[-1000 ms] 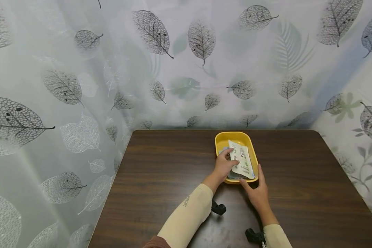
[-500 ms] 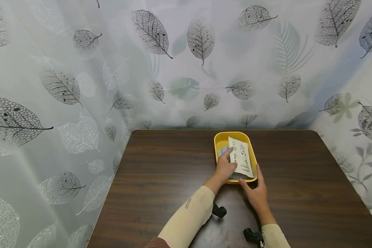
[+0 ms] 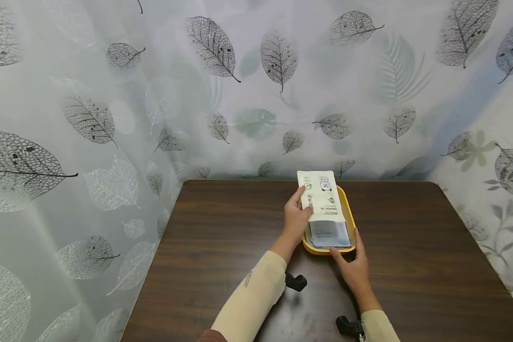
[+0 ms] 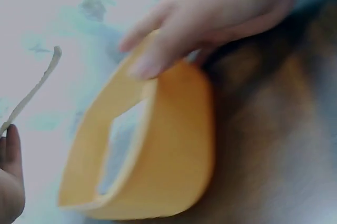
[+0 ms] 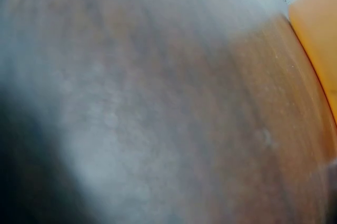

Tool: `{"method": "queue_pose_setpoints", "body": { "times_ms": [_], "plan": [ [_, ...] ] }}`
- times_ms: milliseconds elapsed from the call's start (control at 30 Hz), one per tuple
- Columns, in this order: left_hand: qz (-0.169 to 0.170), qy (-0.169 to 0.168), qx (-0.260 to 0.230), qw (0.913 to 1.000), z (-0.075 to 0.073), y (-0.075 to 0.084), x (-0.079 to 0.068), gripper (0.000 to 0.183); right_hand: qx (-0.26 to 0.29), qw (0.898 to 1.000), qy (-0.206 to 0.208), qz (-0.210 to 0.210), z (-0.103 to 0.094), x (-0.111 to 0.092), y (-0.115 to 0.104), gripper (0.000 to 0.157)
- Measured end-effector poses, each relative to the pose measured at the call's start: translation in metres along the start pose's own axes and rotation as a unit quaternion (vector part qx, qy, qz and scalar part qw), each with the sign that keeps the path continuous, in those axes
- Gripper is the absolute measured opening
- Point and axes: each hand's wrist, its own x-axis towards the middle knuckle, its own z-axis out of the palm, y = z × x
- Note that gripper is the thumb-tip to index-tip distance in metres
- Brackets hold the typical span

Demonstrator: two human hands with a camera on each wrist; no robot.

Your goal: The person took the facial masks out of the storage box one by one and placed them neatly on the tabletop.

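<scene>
In the head view my left hand (image 3: 297, 216) pinches a cream printed packet (image 3: 325, 202) by its left side. The packet bears a cartoon animal and lettering, and is held above a yellow tray (image 3: 348, 209), covering much of it. Seen edge-on in the left wrist view, the packet (image 4: 34, 89) is thin and apart from the tray. My right hand (image 3: 356, 268) grips the tray's near right corner, thumb at the front rim and fingers along the right side. Inside the tray lies a grey-blue flat packet (image 3: 330, 233), with a greenish edge showing beside it.
The tray stands on a dark brown wooden table (image 3: 231, 228), near its back edge. Behind the table hangs a leaf-patterned curtain (image 3: 256, 95). Black wrist mounts (image 3: 297, 282) stick out from both wrists. The right wrist view is blurred and shows mostly tabletop.
My left hand has lifted the cream packet up and leftward out of the tray, uncovering the grey-blue packet beneath. My right hand has stayed at the tray's corner.
</scene>
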Motion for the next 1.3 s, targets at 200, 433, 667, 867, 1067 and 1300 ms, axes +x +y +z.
{"method": "queue_pose_setpoints", "body": {
  "times_ms": [200, 433, 667, 867, 1067, 1300],
  "plan": [
    [0.028, 0.033, -0.009, 0.9990, -0.026, 0.025, 0.021, 0.072, -0.007, 1.000, -0.006, 0.004, 0.000, 0.000, 0.002, 0.101],
    [0.030, 0.088, 0.017, 0.9955, -0.067, 0.024, 0.037, 0.071, -0.007, 1.000, 0.000, 0.002, 0.000, -0.002, 0.001, 0.101],
    [-0.001, 0.144, 0.018, 0.9895, -0.104, -0.007, 0.040, 0.070, -0.003, 1.000, 0.005, 0.003, 0.001, -0.002, 0.001, 0.101],
    [-0.023, 0.157, 0.059, 0.9856, -0.120, -0.030, 0.038, 0.072, -0.004, 1.000, 0.007, -0.001, 0.002, -0.002, 0.000, 0.100],
    [-0.063, 0.130, 0.101, 0.9844, -0.127, -0.043, 0.038, 0.074, 0.005, 1.000, 0.012, 0.001, 0.003, -0.004, 0.002, 0.100],
    [-0.050, 0.117, 0.197, 0.9721, -0.127, -0.049, 0.038, 0.077, 0.010, 1.000, 0.015, -0.002, 0.004, -0.003, 0.000, 0.098]
  ]
}}
